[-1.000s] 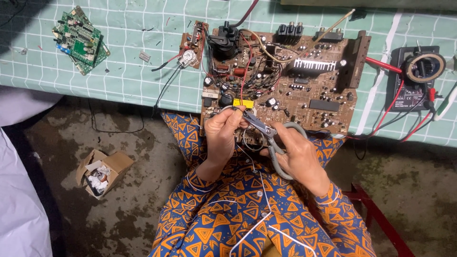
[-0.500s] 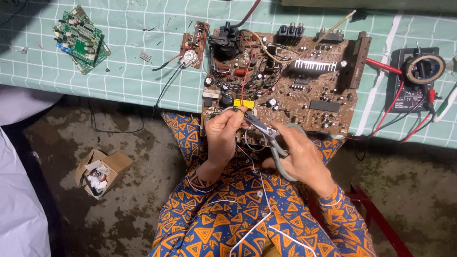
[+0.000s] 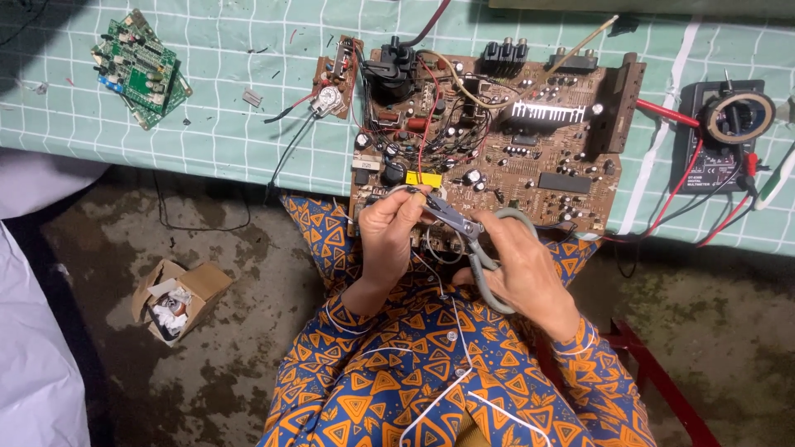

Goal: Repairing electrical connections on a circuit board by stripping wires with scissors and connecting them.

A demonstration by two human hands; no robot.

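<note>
A large brown circuit board (image 3: 530, 157) packed with components lies on the green checked tablecloth, its near edge hanging over my lap. My right hand (image 3: 517, 269) grips grey-handled pliers (image 3: 464, 228) whose jaws point left toward my left hand. My left hand (image 3: 389, 228) pinches a thin grey wire (image 3: 396, 190) at the board's near left corner, right at the plier tips. Loose wires dangle below between both hands.
A small brown board (image 3: 335, 74) with red wires lies left of the big one. Green circuit boards (image 3: 141, 66) lie at the far left. A black multimeter (image 3: 729, 132) with red leads is at the right. An open cardboard box (image 3: 178, 298) sits on the floor.
The pliers have tilted slightly and their jaws have moved closer to my left fingers. Both hands stay at the board's near edge.
</note>
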